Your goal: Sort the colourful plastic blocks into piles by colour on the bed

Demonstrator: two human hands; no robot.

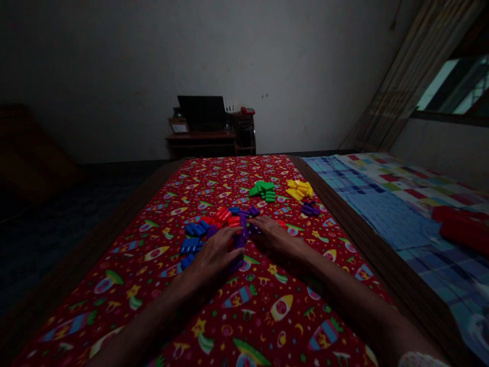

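Note:
Between my two hands stands a purple block piece (243, 219) on the red patterned cloth (237, 300). My left hand (221, 247) has its thumb and fingers round the lower part of the purple pieces. My right hand (272, 232) lies over more purple pieces, its fingertips near the upright one; what they grip is hidden. Blue blocks (190, 246) lie left of my left hand, and red blocks (222, 215) are just beyond it. Farther off are a green pile (263, 189), a yellow pile (300, 189) and a few purple blocks (310, 209).
A desk (202, 135) with a black monitor (202, 112) stands against the far wall. On the right is a bed (382, 204) with checked covers and a red item (462, 227). A curtain (401, 76) hangs beside the window.

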